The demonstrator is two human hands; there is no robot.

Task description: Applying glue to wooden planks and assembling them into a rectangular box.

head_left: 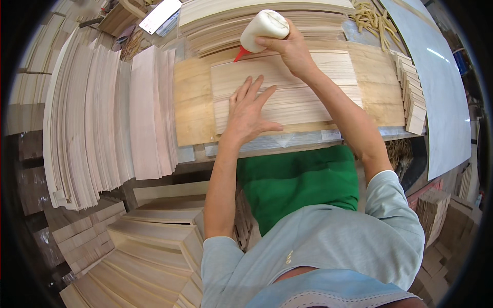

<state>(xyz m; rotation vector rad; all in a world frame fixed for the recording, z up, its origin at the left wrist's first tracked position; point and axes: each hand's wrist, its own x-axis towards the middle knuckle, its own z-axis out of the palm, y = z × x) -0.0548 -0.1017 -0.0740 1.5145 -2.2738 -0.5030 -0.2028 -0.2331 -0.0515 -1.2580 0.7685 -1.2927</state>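
Observation:
My right hand [294, 50] is wrapped round a white squeeze bottle [259, 32], tipped so that its red nozzle [240, 53] points down at the far left part of a pale wooden panel [318, 97]. The panel has lengthwise grooves or joints and lies on a larger yellowish board [194, 102]. My left hand [249, 110] rests flat on the panel's left half with fingers spread, holding nothing. Whether any glue is coming out of the nozzle is too small to tell.
Stacks of thin wooden boards [149, 108] stand left, and more boards [267, 10] lie behind the panel. Small wood blocks [411, 95] line the right edge beside a grey sheet [436, 77]. Tan bands [377, 23] lie far right. Wooden boxes [154, 236] sit lower left.

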